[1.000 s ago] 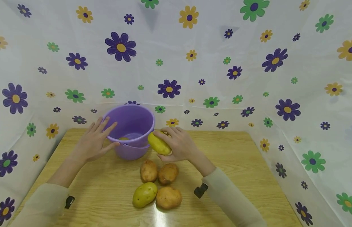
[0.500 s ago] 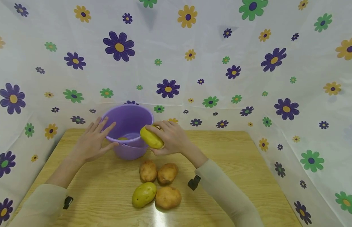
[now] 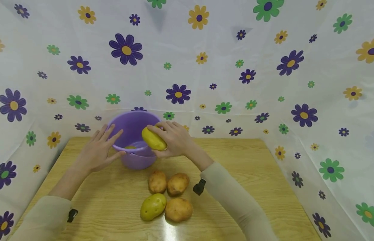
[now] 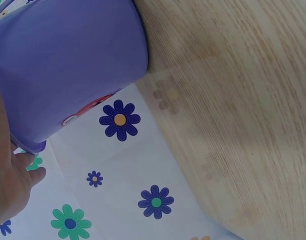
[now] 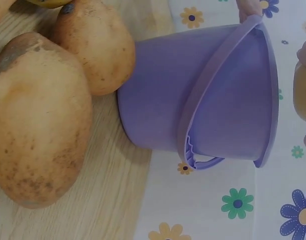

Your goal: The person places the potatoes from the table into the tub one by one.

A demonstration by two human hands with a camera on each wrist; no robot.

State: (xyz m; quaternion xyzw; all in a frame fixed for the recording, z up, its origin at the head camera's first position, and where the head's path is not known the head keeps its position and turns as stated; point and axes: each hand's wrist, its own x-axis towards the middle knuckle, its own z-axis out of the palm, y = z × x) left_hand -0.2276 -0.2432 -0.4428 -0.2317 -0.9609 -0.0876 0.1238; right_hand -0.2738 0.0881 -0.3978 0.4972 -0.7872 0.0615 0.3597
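A purple bucket [image 3: 139, 161] stands upright at the back left of the wooden table, its handle [image 5: 208, 80] hanging down the front. My left hand [image 3: 95, 152] rests on its left rim, fingers spread and mostly straight. In the head view, my right hand [image 3: 175, 139] grips a yellow potato [image 3: 153, 138] over the bucket's right rim; the right wrist view catches this potato at its right edge. Inside the bucket, part of a yellowish potato [image 3: 130, 147] shows at the bottom.
In front of the bucket lie two brown potatoes, the left [image 3: 158, 181] and the right [image 3: 178, 184]. Nearer are a yellow-green potato [image 3: 153, 207] and a light brown potato [image 3: 179, 210]. A flower-patterned sheet [image 3: 187, 43] hangs behind and at both sides of the table [image 3: 235, 174].
My right hand has carried the yellow potato left and upward, from beside the bucket to over its right rim. My left hand stays on the rim, and the potatoes on the table lie unmoved.
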